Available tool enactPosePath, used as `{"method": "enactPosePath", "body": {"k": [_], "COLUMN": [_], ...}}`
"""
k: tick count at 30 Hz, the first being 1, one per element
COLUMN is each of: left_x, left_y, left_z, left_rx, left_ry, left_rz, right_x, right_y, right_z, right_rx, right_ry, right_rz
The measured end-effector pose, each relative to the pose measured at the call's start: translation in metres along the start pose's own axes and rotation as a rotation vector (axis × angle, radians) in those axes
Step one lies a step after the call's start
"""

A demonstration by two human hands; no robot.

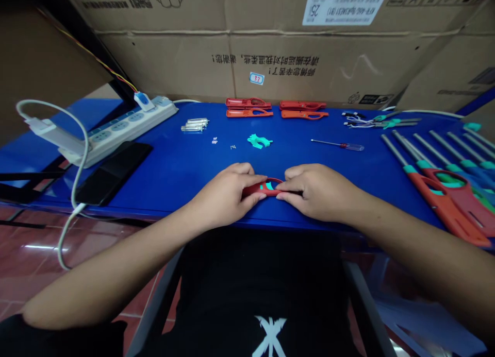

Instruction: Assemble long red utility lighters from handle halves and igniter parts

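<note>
Near the table's front edge, a red lighter casing (253, 190) with a teal part (269, 186) in it lies between both hands. My left hand (235, 189) pinches its left end between thumb and fingers. The right end is held by my right hand (309, 190), fingers curled and thumb below. Behind my hands are loose teal parts (258, 141), tiny metal pieces (233, 147) and small white pieces (214, 140). A screwdriver (351, 147) with a clear handle lies farther right.
Red casings (247, 113) and clear cylinders (195, 124) lie along the back by a cardboard box (174, 63). Assembled lighters (436, 202) and wired parts (359, 121) are right. A phone (114, 171) and power strip (131, 124) are left on the blue table (185, 176).
</note>
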State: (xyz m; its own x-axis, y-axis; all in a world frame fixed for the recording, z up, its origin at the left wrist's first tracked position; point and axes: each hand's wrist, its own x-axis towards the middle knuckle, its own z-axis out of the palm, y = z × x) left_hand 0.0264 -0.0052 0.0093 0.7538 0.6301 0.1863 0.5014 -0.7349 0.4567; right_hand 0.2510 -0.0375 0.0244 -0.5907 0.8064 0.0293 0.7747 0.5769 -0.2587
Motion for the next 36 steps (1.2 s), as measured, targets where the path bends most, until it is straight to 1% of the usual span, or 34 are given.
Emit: {"method": "enactPosePath", "body": {"k": [2,4,8,9,13,16,20,25,28,31,33,35,36], "left_x": [0.000,0.000,0.000,0.000,-0.002,-0.004,-0.004,-0.003,-0.004,-0.006,-0.007,-0.007,-0.007], "left_y": [-0.001,-0.002,-0.005,-0.005,-0.006,-0.008,-0.009,-0.010,-0.010,-0.009,-0.007,-0.004,-0.002], "left_z": [0.000,0.000,-0.002,-0.002,-0.004,-0.005,-0.006,-0.006,-0.007,-0.010,-0.015,-0.021,-0.024], "left_rx": [0.000,-0.029,-0.082,-0.081,-0.033,-0.047,-0.032,-0.019,-0.018,-0.057,-0.120,-0.242,-0.328], "left_ry": [0.005,0.006,0.003,0.001,0.020,0.048,0.043,0.047,0.073,0.130,0.172,0.186,0.164], "left_rz": [0.000,-0.005,-0.012,-0.009,-0.014,-0.025,0.007,0.011,0.015,0.034,0.017,-0.041,-0.074], "right_x": [0.000,0.000,0.002,0.003,0.005,0.005,0.002,-0.004,-0.006,-0.007,-0.006,-0.005,-0.005], "right_y": [0.001,0.004,0.014,0.016,0.019,0.020,0.021,0.021,0.020,0.019,0.017,0.013,0.011], "right_z": [-0.001,-0.001,0.001,0.001,0.002,0.002,0.004,0.008,0.007,0.004,-0.001,-0.005,-0.007], "right_rx": [-0.029,-0.006,0.146,0.178,0.253,0.269,0.258,0.080,0.023,0.039,0.113,0.269,0.386], "right_ry": [-0.001,0.010,0.124,0.129,0.061,0.078,0.101,0.231,0.285,0.352,0.398,0.421,0.407], "right_rz": [-0.003,-0.005,0.064,0.069,0.026,0.023,-0.035,-0.104,-0.149,-0.172,-0.126,-0.006,0.063]}}
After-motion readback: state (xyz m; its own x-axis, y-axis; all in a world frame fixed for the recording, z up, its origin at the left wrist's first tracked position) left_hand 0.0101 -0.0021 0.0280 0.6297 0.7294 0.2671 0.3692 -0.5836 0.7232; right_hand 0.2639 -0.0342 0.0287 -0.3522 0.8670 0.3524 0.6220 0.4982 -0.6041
